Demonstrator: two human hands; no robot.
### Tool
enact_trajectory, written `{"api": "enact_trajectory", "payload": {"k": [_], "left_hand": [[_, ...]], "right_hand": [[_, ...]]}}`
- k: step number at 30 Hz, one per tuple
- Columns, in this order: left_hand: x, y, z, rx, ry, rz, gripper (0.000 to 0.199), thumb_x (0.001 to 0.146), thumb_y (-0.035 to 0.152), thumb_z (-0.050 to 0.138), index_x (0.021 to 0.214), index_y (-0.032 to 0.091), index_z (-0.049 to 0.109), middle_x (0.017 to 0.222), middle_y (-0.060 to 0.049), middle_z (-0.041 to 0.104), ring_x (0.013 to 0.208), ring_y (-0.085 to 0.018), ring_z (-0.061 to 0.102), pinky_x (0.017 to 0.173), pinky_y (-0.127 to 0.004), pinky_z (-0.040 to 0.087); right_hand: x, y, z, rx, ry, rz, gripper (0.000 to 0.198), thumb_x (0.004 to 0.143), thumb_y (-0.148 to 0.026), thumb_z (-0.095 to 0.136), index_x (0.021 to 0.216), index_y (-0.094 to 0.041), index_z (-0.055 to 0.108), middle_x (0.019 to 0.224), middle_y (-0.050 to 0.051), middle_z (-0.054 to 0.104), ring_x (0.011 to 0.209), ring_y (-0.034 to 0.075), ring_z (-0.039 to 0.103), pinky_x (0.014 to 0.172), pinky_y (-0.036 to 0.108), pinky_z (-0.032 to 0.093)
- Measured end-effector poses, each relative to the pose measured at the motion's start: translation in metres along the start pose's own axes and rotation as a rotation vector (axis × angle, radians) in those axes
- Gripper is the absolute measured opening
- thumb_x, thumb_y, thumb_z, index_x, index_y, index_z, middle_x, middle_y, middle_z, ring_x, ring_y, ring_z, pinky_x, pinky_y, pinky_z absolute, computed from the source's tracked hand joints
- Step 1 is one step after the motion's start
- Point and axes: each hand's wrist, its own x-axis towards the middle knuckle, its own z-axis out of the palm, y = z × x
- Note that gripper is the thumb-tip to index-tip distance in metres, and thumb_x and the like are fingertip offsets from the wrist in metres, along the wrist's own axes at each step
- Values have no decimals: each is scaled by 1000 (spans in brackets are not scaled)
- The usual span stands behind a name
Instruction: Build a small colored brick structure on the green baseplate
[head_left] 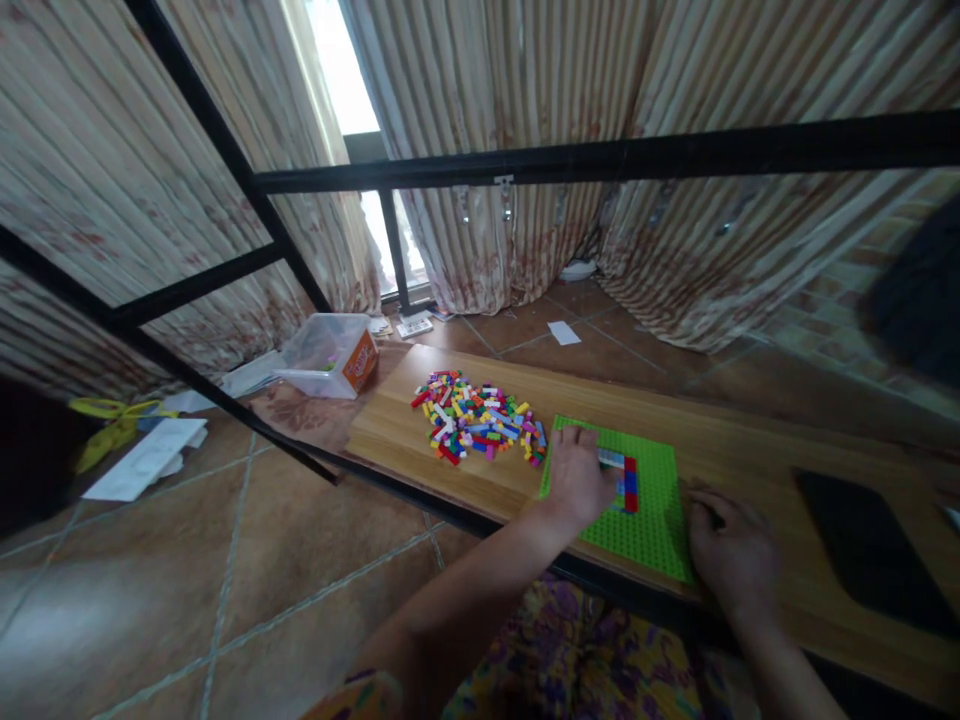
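A green studded baseplate (656,545) lies on the wooden table. Bricks in red, blue and pale colours form an angular outline (631,485) on it. My left hand (576,478) is over the plate's left part, against the left side of that outline. Its fingers curl downward, and whatever is between them is hidden. Beside the plate's right edge rests my right hand (733,545), fingers curled in and close to the rim; I cannot see what, if anything, they hold. A pile of loose toy bricks (480,415) in many colours spreads left of the plate.
A dark flat phone-like slab (874,545) lies right of my right hand. Beyond the table's left end stands a clear plastic box (322,355) with an orange label. Black metal bars (450,170) cross beyond the table, before curtains. Papers (150,458) lie on the tiled floor.
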Motion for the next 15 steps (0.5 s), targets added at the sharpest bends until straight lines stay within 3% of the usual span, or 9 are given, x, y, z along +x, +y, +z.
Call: {"api": "enact_trajectory", "payload": {"k": [5,9,15], "left_hand": [[-17,-20,-20,-202,52,17,36,75,14,63,111,19,61,113,-8,60,107,-21,55,98,-35,47],[-31,-61,-47,-283,122,-54,30,78,5,55,103,21,62,106,-5,62,88,-15,61,82,-30,53],[-36,-129,-91,-86,327,-169,23,83,8,53,99,18,65,100,-6,62,88,-15,62,82,-30,52]], "right_hand": [[0,0,0,11,34,-16,30,83,-34,42,84,-18,68,89,10,70,86,26,64,82,41,48],[0,-2,-1,5,21,-6,28,82,-33,43,84,-19,68,89,11,70,86,27,63,83,42,48],[1,0,-1,-18,12,-26,30,83,-34,43,84,-17,68,90,11,70,86,27,64,82,42,49]]}}
